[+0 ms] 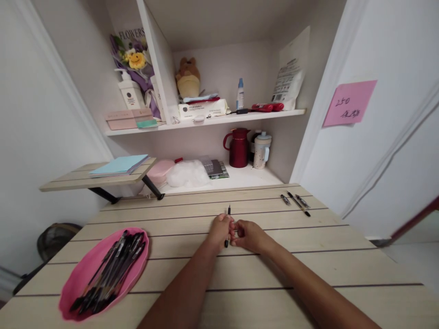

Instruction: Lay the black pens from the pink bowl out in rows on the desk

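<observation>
Over the middle of the table, my left hand point(220, 230) is closed around a pen point(227, 242). Its dark tip points away from me, and its black end sticks out below the fingers. My right hand point(252, 235) meets it from the right, with thumb and fingers bent together against the left fingertips beside the pen. What the right fingers pinch is hidden. To the left, a pink scalloped tray point(144, 262) holds a pile of black pens point(113, 269). At the far right lie a long black pen point(298, 203) and two short pen-like pieces point(285, 199).
Blue paper point(120, 164) lies on a small raised stand point(68, 180) at the back left. Behind the table, shelves hold a red jug point(239, 148), a pale cup point(262, 151), a plush toy point(188, 77) and bottles. A pink note point(350, 103) hangs on the right.
</observation>
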The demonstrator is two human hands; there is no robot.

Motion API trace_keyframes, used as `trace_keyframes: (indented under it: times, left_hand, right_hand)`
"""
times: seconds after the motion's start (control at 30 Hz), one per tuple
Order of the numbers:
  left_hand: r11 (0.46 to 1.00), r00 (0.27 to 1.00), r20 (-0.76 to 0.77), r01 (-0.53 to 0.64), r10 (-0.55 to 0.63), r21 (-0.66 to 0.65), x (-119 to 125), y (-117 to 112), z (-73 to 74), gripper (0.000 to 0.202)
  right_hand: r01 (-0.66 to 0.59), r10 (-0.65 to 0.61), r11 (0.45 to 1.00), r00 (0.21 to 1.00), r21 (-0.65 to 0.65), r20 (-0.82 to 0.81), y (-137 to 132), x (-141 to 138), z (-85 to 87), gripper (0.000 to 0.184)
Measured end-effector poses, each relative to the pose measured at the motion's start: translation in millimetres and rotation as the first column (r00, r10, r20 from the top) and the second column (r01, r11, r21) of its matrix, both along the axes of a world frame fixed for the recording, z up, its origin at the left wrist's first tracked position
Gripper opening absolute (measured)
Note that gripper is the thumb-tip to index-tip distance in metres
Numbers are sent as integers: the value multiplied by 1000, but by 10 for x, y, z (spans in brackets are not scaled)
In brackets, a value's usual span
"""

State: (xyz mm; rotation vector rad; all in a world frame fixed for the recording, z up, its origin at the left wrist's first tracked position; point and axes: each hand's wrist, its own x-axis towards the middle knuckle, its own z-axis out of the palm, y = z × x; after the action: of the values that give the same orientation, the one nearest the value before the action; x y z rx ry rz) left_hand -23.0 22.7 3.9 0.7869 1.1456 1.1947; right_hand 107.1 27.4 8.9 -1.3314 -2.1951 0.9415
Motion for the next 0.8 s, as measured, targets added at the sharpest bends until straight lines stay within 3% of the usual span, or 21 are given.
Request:
trace_keyframes:
  times: [0.17, 0.27, 0.4, 0.47, 0.53, 0.6, 0.67, 0.73, 0.8]
  left_hand:
    - [997, 992, 98, 74, -75, 10, -201, 48, 87, 19]
    - [992, 979, 161, 122, -123, 12, -316, 70, 117, 21]
    - [987, 967, 201, 155, -158, 31, -365, 68, 114, 23]
    - [984, 963, 205, 170, -176, 46, -350, 52, 109, 25]
    - [976, 958, 191, 205, -214, 67, -316, 28, 109, 28]
    - [960, 949, 153, 265, -276, 86, -269, -1, 114, 32]
    - [938, 934, 101, 335, -343, 94, -213, -32, 122, 37]
    - [917, 918, 49, 387, -393, 95, -157, -61, 129, 41]
    - [899, 903, -1, 429, -430, 93, -112, -82, 134, 44]
  right_hand:
    - [-12, 10, 998, 999, -64, -40, 39, 55, -1, 27]
    - [6, -6, 1000, 1000, 21, 7, 17, -12, 11, 25]
    - [-13, 0, 982, 997, 186, 74, -41, -134, 10, 7]
    - [61, -62, 973, 998, 221, -3, -39, -144, 3, 2]
    - [199, -175, 972, 968, 122, -182, -1, -94, 12, 8]
    - [306, -329, 944, 861, -121, -389, 56, 10, 52, 12]
    - [301, -452, 889, 694, -345, -561, 105, 145, 124, 16]
    - [238, -491, 868, 533, -435, -689, 124, 275, 212, 23]
    - [178, -482, 874, 435, -452, -761, 115, 371, 297, 28]
